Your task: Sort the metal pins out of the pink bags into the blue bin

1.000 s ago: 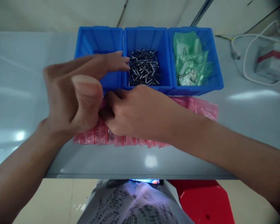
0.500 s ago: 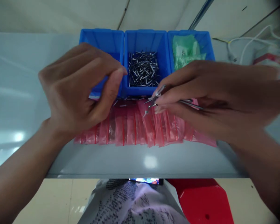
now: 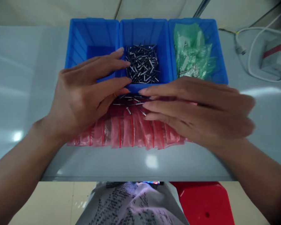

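Note:
My left hand (image 3: 86, 93) lies flat with fingers stretched out over the left end of a row of overlapping pink plastic bags (image 3: 128, 132) on the table. My right hand (image 3: 196, 109) lies flat over the right end of the same row, fingers extended toward the left. Between the fingertips of both hands a few loose metal rivets (image 3: 131, 104) rest on the pink bags. Neither hand holds anything. Just behind the hands stand three blue bins: the left bin (image 3: 84, 40) looks empty, the middle bin (image 3: 142, 31) holds many metal rivets (image 3: 142, 64), the right bin (image 3: 219, 62) holds green bags (image 3: 192, 56).
The pale table (image 3: 25, 78) ends at its near edge just below the bags. A white cable (image 3: 250, 53) and a small box (image 3: 275, 57) lie at the far right. Below the table edge are a patterned garment (image 3: 131, 203) and a red stool (image 3: 203, 203).
My right hand held several rivets in a pinch; now they lie on the pink bags and the hand is flat. My left hand has gone from a loose pinch to flat on the bags.

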Tool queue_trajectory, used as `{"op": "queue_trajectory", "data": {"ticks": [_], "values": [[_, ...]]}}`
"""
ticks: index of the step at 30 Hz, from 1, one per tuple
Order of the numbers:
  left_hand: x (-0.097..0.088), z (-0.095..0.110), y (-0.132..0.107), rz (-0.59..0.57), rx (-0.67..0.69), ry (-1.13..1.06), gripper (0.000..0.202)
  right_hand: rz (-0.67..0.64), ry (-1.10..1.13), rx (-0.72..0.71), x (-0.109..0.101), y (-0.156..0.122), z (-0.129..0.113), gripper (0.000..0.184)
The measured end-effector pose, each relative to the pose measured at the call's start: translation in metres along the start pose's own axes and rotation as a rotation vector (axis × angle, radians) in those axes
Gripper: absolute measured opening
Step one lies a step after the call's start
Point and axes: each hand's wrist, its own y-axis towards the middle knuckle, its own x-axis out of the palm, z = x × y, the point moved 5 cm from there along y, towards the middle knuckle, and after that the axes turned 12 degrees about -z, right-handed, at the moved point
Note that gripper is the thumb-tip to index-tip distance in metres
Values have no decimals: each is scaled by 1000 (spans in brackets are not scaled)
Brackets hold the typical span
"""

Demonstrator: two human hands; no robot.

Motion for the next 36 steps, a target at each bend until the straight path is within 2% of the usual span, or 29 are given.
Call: {"op": "queue_trajectory", "data": {"ticks": [3, 6, 9, 13, 17, 19, 22, 27, 31, 33, 36], "values": [[0, 2, 1, 17, 4, 9, 32, 89, 99, 49, -8, 9, 1, 8], [1, 4, 3, 19, -10, -1, 27, -20, 331, 169, -10, 27, 6, 16], [-3, 7, 5, 111, -12, -4, 26, -86, 414, 155, -14, 44, 3, 30], [-7, 14, 5, 258, 58, 106, 33, 54, 479, 172, -16, 50, 0, 20], [-6, 18, 0, 356, 95, 121, 24, 140, 526, 282, -6, 41, -1, 13], [-5, 18, -2, 330, 69, 82, 23, 160, 531, 320, -2, 34, 0, 9], [-3, 10, -2, 205, -90, -21, 29, 156, 589, 334, 3, 27, 2, 9], [-7, 16, 4, 167, -76, -73, 31, 233, 662, 397, 6, 21, 3, 16], [-4, 11, 5, 49, -353, -96, 47, 283, 701, 417, 4, 20, 5, 7], [-8, 13, 4, 107, -316, -92, 38, 301, 682, 409, 2, 19, 6, 4], [-13, 19, 3, 213, -134, -59, 19, 308, 607, 427, -3, 17, 6, 7]]}}
